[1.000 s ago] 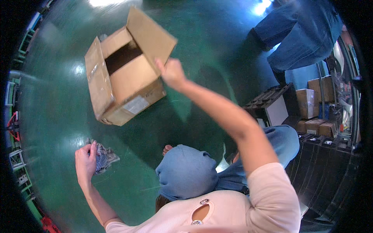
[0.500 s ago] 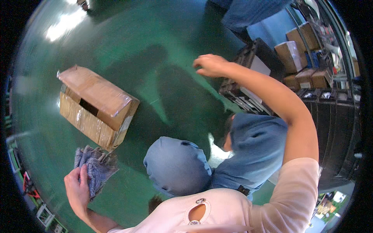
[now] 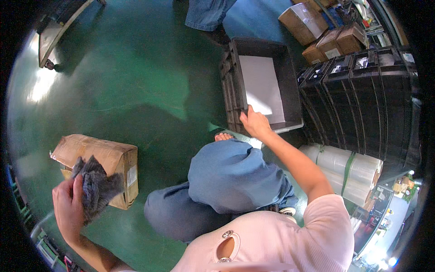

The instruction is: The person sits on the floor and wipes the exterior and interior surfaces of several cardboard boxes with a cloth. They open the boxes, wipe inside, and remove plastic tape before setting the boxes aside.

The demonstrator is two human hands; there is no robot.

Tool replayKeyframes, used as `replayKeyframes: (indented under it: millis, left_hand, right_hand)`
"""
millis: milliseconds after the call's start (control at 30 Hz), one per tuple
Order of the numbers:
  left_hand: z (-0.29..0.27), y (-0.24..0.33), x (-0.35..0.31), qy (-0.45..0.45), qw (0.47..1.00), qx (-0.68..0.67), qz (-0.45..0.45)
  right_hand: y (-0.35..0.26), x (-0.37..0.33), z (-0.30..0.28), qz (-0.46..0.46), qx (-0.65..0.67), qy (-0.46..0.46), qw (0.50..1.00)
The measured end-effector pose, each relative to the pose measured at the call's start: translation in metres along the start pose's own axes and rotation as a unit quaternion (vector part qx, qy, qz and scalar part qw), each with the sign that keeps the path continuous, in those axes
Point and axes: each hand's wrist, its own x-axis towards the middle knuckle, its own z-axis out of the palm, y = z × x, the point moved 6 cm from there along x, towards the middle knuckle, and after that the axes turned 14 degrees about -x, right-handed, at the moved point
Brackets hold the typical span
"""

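Observation:
A crumpled grey cloth (image 3: 100, 188) hangs from my left hand (image 3: 69, 206), its fingers closed on one end. The cloth is in front of a brown cardboard box (image 3: 95, 152) on the floor and hides part of it. My right arm stretches forward. At the near left corner of a black plastic crate (image 3: 233, 84), my right hand (image 3: 256, 123) grips the rim. Inside the crate lies a flat white sheet (image 3: 263, 86). My bent knees (image 3: 231, 174) in blue trousers fill the space between the hands.
Black crates (image 3: 358, 99) stand in a row at the right. Clear-wrapped rolls (image 3: 342, 170) with a green band lie nearer. Cardboard boxes (image 3: 335, 43) are stacked at the far right. Another person's trouser leg (image 3: 206, 16) is at the top, and a table-like frame (image 3: 63, 31) at the far left.
My right hand, empty in the air before, now holds the black crate's rim. The view has shifted, showing more of the crate's inside. My left hand still holds the cloth.

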Motion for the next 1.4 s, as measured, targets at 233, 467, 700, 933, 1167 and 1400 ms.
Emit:
replayKeyframes:
  millis: [233, 467, 700, 933, 1167, 1400]
  left_hand:
    - [0.01, 0.022, 0.076, -0.159, 0.987, -0.004, -0.011]
    - [-0.053, 0.064, 0.09, -0.114, 0.986, 0.106, 0.063]
    - [-0.055, 0.088, 0.092, -0.128, 0.977, 0.127, 0.112]
    - [-0.032, 0.112, 0.111, -0.163, 0.969, 0.104, 0.152]
    - [-0.022, 0.102, 0.116, -0.169, 0.969, 0.094, 0.155]
    - [-0.019, 0.084, 0.119, -0.104, 0.975, 0.108, 0.163]
  right_hand:
    - [0.012, -0.017, 0.004, 0.031, -0.006, -0.026, 0.999]
    - [0.01, -0.011, -0.003, 0.14, -0.011, 0.02, 0.99]
    - [0.053, -0.077, 0.042, 0.093, -0.013, 0.027, 0.995]
    - [0.118, -0.187, 0.121, 0.141, -0.049, 0.028, 0.988]
    - [0.194, -0.226, 0.138, 0.163, -0.083, 0.009, 0.983]
    - [0.21, -0.225, 0.158, 0.201, -0.134, -0.062, 0.968]
